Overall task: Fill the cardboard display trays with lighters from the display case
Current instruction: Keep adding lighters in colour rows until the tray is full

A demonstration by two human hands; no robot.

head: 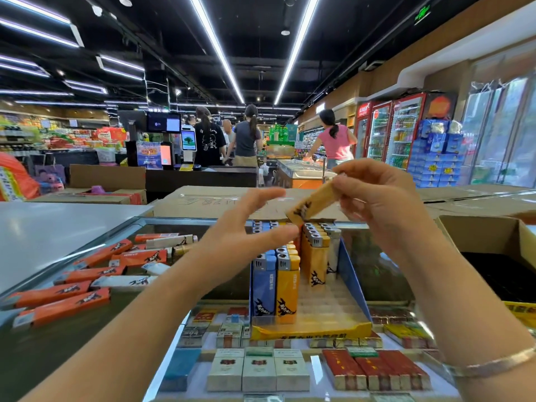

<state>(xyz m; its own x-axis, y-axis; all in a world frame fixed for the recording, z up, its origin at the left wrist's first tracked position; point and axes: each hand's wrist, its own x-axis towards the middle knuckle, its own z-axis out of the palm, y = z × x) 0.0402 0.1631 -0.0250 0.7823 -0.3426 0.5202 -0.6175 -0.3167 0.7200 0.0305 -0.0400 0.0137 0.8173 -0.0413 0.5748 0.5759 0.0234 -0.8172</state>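
Head view shows the right hand (374, 195) pinching a yellow lighter (314, 203) tilted above the display tray (352, 274), the left hand (246, 230) spread and empty beside it, so I'd right it, then seat it against the standing yellow row (316, 256).

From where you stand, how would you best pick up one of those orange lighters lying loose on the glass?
Probably pinch an orange lighter across its long narrow sides, coming straight down from above with the left hand. It lies flat on the glass counter, so the long edges are exposed.
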